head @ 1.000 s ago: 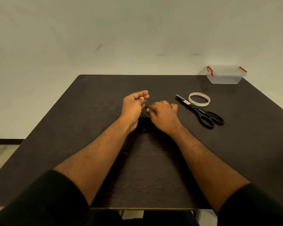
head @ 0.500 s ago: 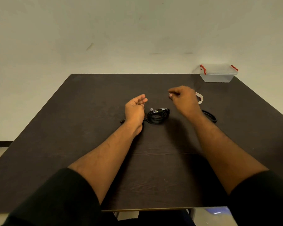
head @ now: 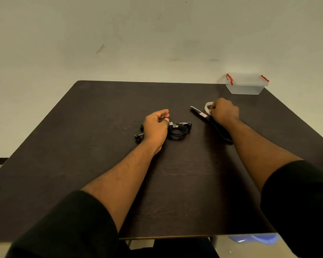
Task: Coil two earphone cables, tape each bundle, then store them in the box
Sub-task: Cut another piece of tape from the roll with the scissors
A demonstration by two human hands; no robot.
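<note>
Open table (head: pixel 101 146) left and near; scissors (head: pixel 203 114), tape roll (head: pixel 207 107), coiled cable (head: pixel 178 132) obstruct centre-right; box (head: pixel 246 85) far corner.

Right hand (head: pixel 224 112) hides most of tape roll (head: pixel 207 106), scissors' handles (head: pixel 222 134).

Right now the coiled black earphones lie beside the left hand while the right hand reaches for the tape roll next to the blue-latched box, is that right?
Not quite: the box has red latches, not blue, and stands at the table's far corner, apart from the tape roll. The head view shows the rest as stated: the coiled earphones lie beside the left hand, and the right hand is at the tape.
</note>
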